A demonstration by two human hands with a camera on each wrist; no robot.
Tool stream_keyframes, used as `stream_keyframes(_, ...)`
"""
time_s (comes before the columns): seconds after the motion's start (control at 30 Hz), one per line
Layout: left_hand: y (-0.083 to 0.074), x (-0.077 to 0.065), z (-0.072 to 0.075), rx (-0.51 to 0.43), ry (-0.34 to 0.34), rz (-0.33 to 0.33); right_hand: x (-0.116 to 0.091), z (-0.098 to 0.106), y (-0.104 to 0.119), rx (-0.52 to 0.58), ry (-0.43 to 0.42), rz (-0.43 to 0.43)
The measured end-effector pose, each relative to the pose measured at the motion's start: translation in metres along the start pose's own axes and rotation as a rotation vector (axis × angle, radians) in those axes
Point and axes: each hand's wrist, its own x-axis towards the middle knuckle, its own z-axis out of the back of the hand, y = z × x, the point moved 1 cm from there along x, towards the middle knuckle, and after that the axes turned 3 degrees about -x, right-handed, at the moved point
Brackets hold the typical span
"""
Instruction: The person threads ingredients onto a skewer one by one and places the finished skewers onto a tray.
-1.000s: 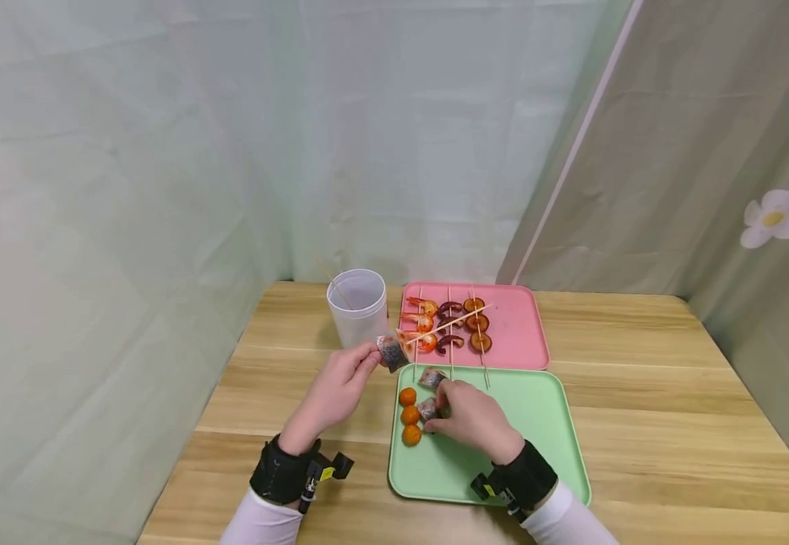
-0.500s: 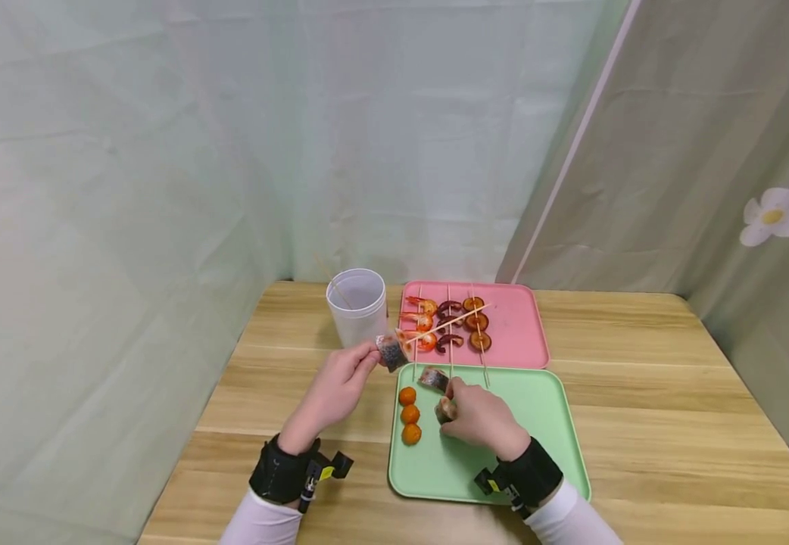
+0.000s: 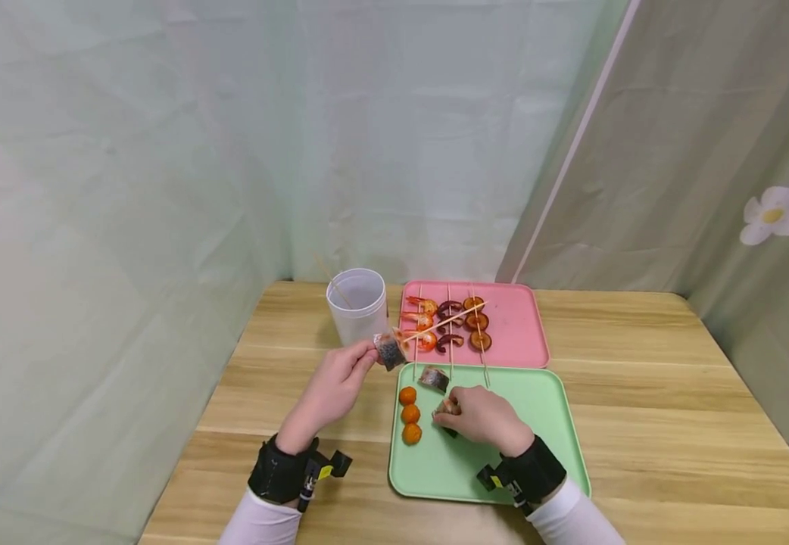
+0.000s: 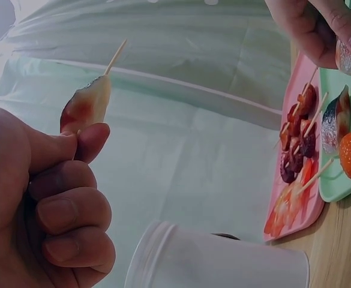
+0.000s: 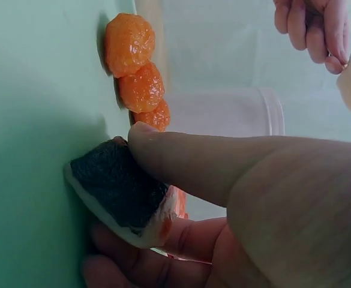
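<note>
My left hand (image 3: 332,390) holds a thin wooden skewer (image 3: 452,320) above the table, thumb and forefinger pinching it close to a fish chunk (image 3: 391,353) threaded on it. The skewer's bare end points right, over the pink tray. Down at the green tray (image 3: 524,469), my right hand (image 3: 486,418) pinches a second fish chunk (image 5: 121,186) with dark skin; in the head view the fingers hide part of it. A third fish chunk (image 3: 434,379) lies just beyond that hand. Several orange balls (image 3: 410,415) sit along the tray's left side.
Behind the green tray, a pink tray (image 3: 520,333) bears skewers of shrimp (image 3: 424,323), dark curled tentacle-like pieces (image 3: 450,343) and brown round slices (image 3: 478,322). Their lower ends reach over the green tray. A white cup (image 3: 359,322) with a stick inside stands left of it.
My right hand has picked at the nearer fish chunk, drawn it rightward away from the orange balls, and turned it in its fingers. The left hand and its skewer have barely moved.
</note>
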Motion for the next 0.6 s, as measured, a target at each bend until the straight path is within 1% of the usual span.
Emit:
stream_keyframes(0.23, 0.000, 0.000, 0.001, 0.004, -0.005, 0.009, 0.000, 0.002, -0.003, 0.003, 0.024, 0.001)
stream_keyframes(0.43, 0.001, 0.000, 0.001, 0.012, 0.003, 0.003, 0.000, 0.010, -0.010, 0.071, 0.060, 0.020)
stream_keyframes(0.6, 0.001, 0.000, 0.000, 0.005, 0.007, 0.014, -0.001, 0.017, -0.017, 0.107, 0.064, 0.031)
